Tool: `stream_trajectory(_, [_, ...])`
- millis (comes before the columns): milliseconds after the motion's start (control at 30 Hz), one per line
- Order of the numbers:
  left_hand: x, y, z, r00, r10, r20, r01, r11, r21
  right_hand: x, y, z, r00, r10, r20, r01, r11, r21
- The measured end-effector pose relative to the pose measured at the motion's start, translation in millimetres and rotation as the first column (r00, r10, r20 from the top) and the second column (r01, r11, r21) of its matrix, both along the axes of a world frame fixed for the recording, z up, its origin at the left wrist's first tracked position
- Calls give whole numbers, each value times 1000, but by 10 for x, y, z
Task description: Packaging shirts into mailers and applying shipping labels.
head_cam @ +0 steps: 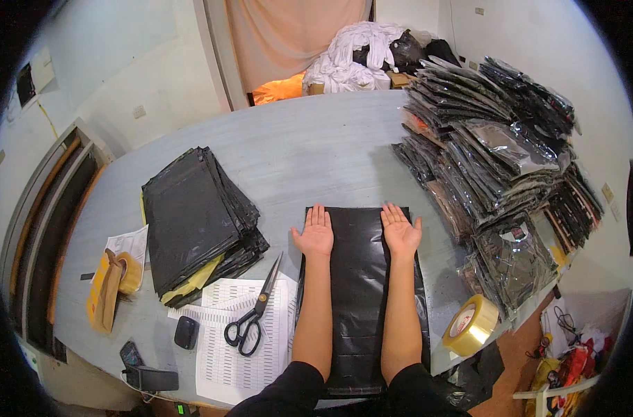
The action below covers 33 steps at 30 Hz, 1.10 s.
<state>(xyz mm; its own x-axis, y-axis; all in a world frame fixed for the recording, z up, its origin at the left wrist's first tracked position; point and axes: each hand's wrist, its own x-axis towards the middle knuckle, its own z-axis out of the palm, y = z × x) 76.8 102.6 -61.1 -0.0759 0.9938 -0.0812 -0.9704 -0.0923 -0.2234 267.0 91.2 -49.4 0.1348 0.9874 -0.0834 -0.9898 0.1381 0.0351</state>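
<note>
A black plastic mailing bag lies flat on the grey table in front of me. My left hand rests palm up at its far left corner, fingers extended, holding nothing. Palm up as well, my right hand is at the far right corner with nothing in it. Black-handled scissors lie on printed sheets to the left of my left forearm. Right of my right forearm, a large roll of clear packing tape sits near the table's edge.
Stacked black plastic bags lie at the left, near a brown tape roll, a paper packet and a black case. Piled clear-bagged garments cover the table's right side. White cloth is heaped beyond the far edge.
</note>
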Motion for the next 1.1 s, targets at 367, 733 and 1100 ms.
stream_trajectory(367, [403, -90, 186, -266, 259, -929, -106, 949, 295, -25, 105, -103, 344, -279, 897, 420, 900, 118])
stream_trajectory(733, [227, -798, 30, -908, 418, 10, 380, 816, 436, -54, -615, -34, -963, -28, 270, 98, 892, 441])
stream_trajectory(1100, [-284, -2009, 165, -769, 637, -41, 607, 750, 261, -149, -1969, 171, -890, -406, 209, -374, 911, 175])
